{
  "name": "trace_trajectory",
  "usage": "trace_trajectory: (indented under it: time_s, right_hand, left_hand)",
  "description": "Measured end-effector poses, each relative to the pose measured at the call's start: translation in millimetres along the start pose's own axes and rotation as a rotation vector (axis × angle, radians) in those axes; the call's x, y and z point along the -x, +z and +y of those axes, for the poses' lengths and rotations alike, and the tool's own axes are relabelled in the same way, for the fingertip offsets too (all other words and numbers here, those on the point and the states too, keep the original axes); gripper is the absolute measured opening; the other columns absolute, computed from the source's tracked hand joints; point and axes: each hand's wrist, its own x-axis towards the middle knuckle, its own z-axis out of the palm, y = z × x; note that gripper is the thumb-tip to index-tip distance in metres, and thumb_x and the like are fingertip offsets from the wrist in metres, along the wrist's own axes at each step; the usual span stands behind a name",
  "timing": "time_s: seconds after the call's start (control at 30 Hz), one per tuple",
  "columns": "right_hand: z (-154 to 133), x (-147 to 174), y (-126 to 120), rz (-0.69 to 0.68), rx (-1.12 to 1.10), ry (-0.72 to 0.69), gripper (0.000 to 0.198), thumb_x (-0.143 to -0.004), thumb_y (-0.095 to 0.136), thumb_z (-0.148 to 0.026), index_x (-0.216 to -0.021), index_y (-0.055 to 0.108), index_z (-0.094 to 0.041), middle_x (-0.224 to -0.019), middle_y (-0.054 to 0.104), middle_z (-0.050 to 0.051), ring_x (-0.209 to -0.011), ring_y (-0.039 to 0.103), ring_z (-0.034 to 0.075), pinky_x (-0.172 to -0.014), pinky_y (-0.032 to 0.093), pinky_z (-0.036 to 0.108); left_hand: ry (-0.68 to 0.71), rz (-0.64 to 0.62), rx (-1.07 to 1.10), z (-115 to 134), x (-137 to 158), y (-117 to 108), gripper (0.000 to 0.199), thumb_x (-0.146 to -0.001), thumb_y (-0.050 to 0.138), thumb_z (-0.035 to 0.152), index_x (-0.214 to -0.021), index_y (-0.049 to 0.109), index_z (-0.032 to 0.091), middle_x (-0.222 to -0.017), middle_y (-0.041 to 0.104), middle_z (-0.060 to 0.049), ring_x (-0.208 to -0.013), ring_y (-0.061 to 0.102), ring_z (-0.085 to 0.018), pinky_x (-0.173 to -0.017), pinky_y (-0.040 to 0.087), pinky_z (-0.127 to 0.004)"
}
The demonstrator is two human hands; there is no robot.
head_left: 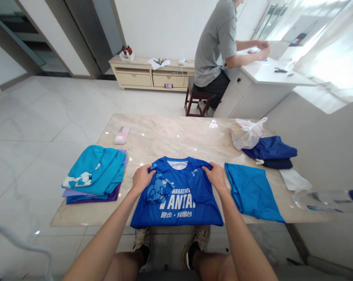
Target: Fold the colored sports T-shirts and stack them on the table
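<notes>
A blue T-shirt point(176, 187) with white lettering lies face up on the marble table point(170, 134), its collar away from me. Its sleeves are turned inward over the front, and its lower edge reaches the table's near edge. My left hand point(143, 177) pinches the shirt at its left shoulder. At the right shoulder, my right hand point(216, 175) pinches the cloth the same way. To the left is a stack of folded teal and purple clothes point(97, 169). A flat teal garment point(252, 191) lies just right of my right hand.
At the table's right end are a white plastic bag point(246, 134), dark blue folded clothes point(270, 150) and a clear bottle point(325, 201) on its side. A small pink item point(122, 136) lies back left. Beyond the table, a person point(216, 47) sits on a stool at a white desk point(270, 72).
</notes>
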Motion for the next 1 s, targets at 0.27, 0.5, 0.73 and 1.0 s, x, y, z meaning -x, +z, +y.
trace_trajectory:
  time_s: [0.27, 0.5, 0.73, 1.0]
  right_hand:
    - [-85, -122, -71, 0.37, -0.174, -0.33, 0.022, -0.093, 0.07, -0.041, -0.088, 0.073, -0.019, -0.079, 0.074, 0.005, -0.075, 0.063, 0.021, -0.078, 0.052, 0.033]
    - [-57, -69, -84, 0.312, -0.214, -0.543, 0.016, -0.096, 0.067, -0.032, -0.106, 0.072, -0.022, -0.108, 0.079, 0.008, -0.099, 0.072, 0.025, -0.095, 0.058, 0.041]
    - [52, 53, -26, -0.187, -0.005, -0.435, 0.021, -0.096, 0.063, -0.026, -0.111, 0.077, -0.024, -0.147, 0.069, 0.015, -0.138, 0.064, 0.035, -0.12, 0.048, 0.054]
    - [68, 214, -73, -0.186, -0.068, -0.192, 0.036, -0.105, 0.046, -0.042, -0.118, 0.076, -0.026, -0.125, 0.079, 0.014, -0.122, 0.072, 0.033, -0.111, 0.055, 0.05]
  left_hand:
    - [0.205, 0.471, 0.114, 64, -109, -116, 0.022, -0.099, 0.07, 0.032, -0.104, 0.073, 0.011, -0.106, 0.076, -0.009, -0.099, 0.069, -0.022, -0.094, 0.051, -0.034]
    - [0.414, 0.527, 0.187, 18, -61, -109, 0.015, -0.093, 0.069, 0.027, -0.105, 0.067, 0.017, -0.107, 0.071, -0.003, -0.103, 0.066, -0.02, -0.097, 0.054, -0.034]
    - [0.295, 0.087, 0.013, -66, 44, -34, 0.016, -0.084, 0.065, 0.023, -0.097, 0.073, 0.027, -0.117, 0.074, -0.008, -0.119, 0.069, -0.031, -0.112, 0.054, -0.047]
    - [0.158, 0.035, 0.008, -71, 248, -42, 0.029, -0.101, 0.054, 0.049, -0.11, 0.079, 0.037, -0.116, 0.081, -0.007, -0.113, 0.073, -0.033, -0.101, 0.06, -0.051]
